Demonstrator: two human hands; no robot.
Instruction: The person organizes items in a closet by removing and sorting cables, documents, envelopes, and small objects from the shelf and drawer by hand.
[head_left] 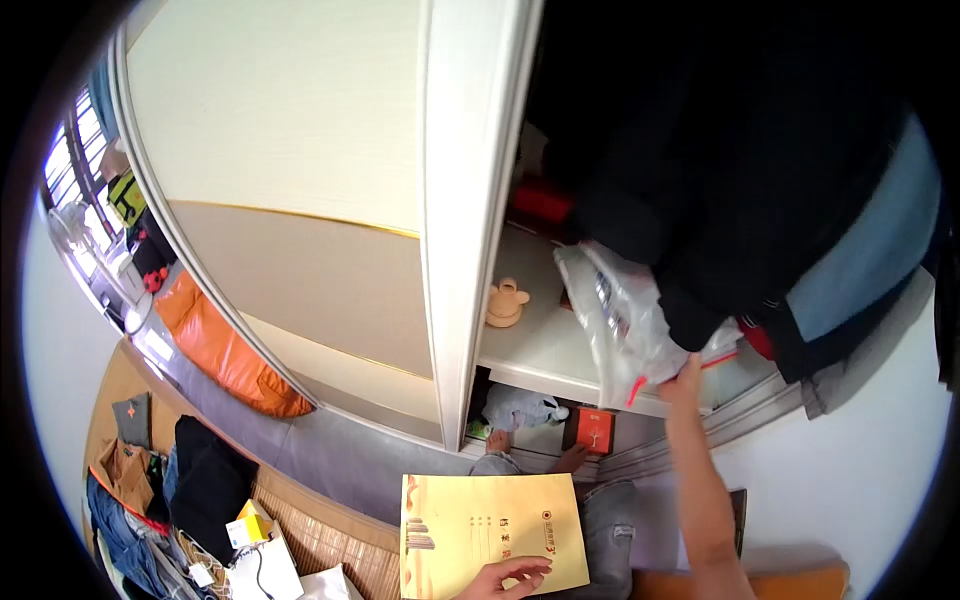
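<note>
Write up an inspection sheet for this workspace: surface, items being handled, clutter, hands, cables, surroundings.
Surface: white wardrobe shelf, partly hidden by bag and hanging clothes.
Items being handled: yellow envelope, printed side showing; clear plastic bag with red trim, overhanging the shelf's front edge.
Clutter: beige eared object on the shelf; red box below it; heaped clothes at lower left.
Hands: left hand over the envelope's lower part; right hand at the bag's lower edge, grip unclear.
Cables: pale cables tangled beside the clothes.
Surroundings: cream sliding door; orange bundle on the floor.
</note>
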